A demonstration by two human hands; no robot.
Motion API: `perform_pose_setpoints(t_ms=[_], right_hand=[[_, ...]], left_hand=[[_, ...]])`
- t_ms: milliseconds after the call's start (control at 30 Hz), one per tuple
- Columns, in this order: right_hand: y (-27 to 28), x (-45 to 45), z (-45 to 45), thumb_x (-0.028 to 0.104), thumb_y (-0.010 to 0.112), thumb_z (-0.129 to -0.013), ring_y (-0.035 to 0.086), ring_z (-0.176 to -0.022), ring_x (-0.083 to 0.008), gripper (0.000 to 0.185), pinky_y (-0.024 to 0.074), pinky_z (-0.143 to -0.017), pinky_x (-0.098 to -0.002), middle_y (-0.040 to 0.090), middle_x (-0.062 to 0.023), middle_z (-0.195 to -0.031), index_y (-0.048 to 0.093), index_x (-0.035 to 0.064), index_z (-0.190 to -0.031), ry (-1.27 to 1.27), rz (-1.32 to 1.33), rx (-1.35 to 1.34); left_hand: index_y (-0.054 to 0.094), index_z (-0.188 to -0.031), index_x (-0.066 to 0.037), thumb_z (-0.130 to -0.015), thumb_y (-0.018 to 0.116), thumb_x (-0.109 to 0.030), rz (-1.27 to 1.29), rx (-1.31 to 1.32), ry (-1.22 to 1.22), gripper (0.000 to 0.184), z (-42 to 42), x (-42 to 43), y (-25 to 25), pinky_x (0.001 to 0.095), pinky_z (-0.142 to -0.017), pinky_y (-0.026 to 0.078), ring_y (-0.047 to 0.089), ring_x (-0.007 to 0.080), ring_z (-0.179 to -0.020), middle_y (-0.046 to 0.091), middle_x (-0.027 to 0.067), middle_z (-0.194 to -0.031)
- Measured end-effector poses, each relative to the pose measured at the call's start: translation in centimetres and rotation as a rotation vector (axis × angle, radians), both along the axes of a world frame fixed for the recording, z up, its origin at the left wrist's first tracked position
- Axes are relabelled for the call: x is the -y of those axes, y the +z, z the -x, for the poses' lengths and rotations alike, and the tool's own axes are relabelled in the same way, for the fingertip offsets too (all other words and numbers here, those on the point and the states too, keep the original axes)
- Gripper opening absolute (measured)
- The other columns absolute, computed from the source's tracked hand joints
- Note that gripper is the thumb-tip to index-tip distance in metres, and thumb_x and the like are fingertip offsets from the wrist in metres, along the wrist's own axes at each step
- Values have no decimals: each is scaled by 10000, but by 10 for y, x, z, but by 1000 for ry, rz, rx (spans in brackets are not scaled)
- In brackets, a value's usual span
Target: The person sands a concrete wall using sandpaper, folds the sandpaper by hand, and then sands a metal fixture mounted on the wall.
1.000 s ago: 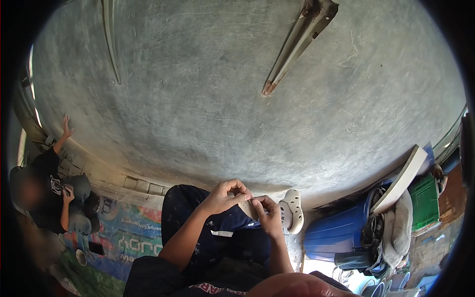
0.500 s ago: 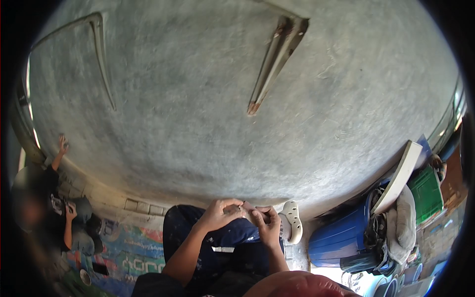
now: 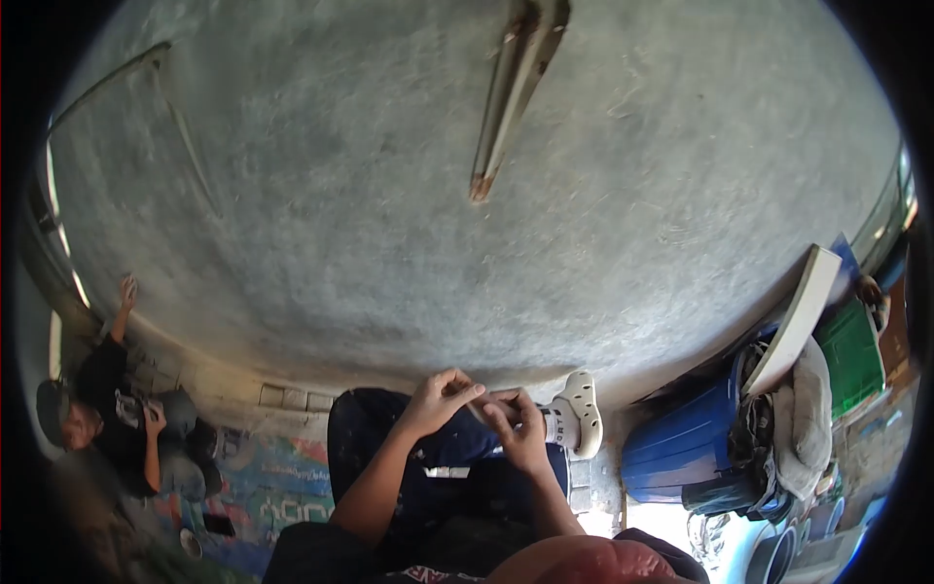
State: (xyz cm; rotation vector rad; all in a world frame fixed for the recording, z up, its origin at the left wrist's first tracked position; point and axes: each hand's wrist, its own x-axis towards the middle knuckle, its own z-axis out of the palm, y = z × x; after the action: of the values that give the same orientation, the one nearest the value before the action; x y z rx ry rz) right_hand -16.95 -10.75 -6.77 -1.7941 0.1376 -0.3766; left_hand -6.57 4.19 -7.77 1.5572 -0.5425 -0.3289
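Note:
My left hand (image 3: 443, 403) is in front of my lap, its fingers curled and the thumb pointing right. Close on its right, my right hand (image 3: 523, 434) has its fingers bent around a small, flat, brownish-grey piece (image 3: 485, 408). The piece spans the gap between both hands; its far end lies by my left fingers, partly hidden, and its kind is too small to make out. Below the hands are my dark trousers (image 3: 375, 428), spotted with pale marks. A cream clog (image 3: 582, 414) is on my foot, just right of my right hand.
A grey plastered wall (image 3: 370, 263) with a metal bracket (image 3: 506, 107) rises ahead. On the right stand a blue barrel (image 3: 681, 438), a pale board (image 3: 796, 321), sacks (image 3: 810, 409) and a green crate (image 3: 851, 360). At left another person (image 3: 112, 409) sits, one hand against the wall.
My hands have shifted slightly and the left thumb now stretches out straighter. More of the brownish-grey piece shows. The view has turned a little, and the bracket sits higher and further left.

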Motion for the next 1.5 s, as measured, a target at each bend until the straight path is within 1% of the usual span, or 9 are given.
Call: perform_pose_setpoints(t_ms=[133,267,333,400,467,633,967,1233,1500], right_hand=[[5,13,0,117,634,-917,614,-880,-121,187,487,-763,-247,642,-82,-945,577,-14,-1037,-29,-37,19],[-5,27,5,165,699,-883,591,-894,-145,295,474,-786,-270,605,-84,-1022,555,-18,-1064,-71,185,56],[8,19,8,164,686,-897,576,-886,-160,296,462,-821,-268,594,-98,-1018,531,-34,-1052,98,-141,-22],[0,26,8,136,605,-950,594,-974,-161,197,478,-849,-255,610,-124,-1016,515,-27,-1013,114,-9,-32],[11,10,6,92,602,-944,581,-953,-124,144,468,-840,-236,594,-92,-999,505,2,-1001,92,-204,-56],[-4,31,1,276,536,-994,530,-778,-104,327,426,-738,-268,624,-44,-852,601,-13,-856,-125,218,-51],[-3,32,-2,275,545,-986,512,-705,-87,349,415,-656,-258,633,-29,-742,637,-36,-856,-44,312,-55],[8,17,-3,233,520,-993,571,-778,-111,309,448,-710,-265,670,-63,-852,648,-48,-1012,14,322,-115],[16,25,0,224,500,-1002,621,-902,-151,326,489,-809,-298,694,-103,-961,648,-52,-1093,-40,245,-19]], left_hand=[[583,-1061,-13,-888,688,-201,134,-94,-213,276,2,-2,10,228,-746,489,598,82,-863,621,23,-950],[616,-963,-36,-889,685,-257,90,38,-146,244,6,10,5,245,-654,457,576,82,-744,611,22,-820],[612,-850,-35,-883,688,-274,106,-83,-148,253,10,13,-3,246,-564,446,566,84,-640,617,28,-757],[589,-838,-28,-871,693,-317,-6,-8,-97,309,7,10,-1,263,-589,448,577,108,-658,634,46,-775],[582,-878,-31,-857,694,-356,-12,22,-118,345,9,15,-5,299,-632,450,589,151,-695,648,58,-788],[573,-918,-39,-841,700,-381,104,136,-133,373,2,14,-9,330,-664,443,584,182,-749,659,59,-817],[625,-957,-67,-862,676,-385,179,184,-95,336,3,11,4,343,-630,445,603,191,-713,673,58,-805],[630,-941,-61,-875,660,-381,98,261,-59,328,1,9,0,337,-594,415,568,181,-614,616,60,-661],[593,-1087,-33,-812,718,-246,131,254,-187,370,7,9,-9,328,-650,479,630,190,-724,663,97,-831]])
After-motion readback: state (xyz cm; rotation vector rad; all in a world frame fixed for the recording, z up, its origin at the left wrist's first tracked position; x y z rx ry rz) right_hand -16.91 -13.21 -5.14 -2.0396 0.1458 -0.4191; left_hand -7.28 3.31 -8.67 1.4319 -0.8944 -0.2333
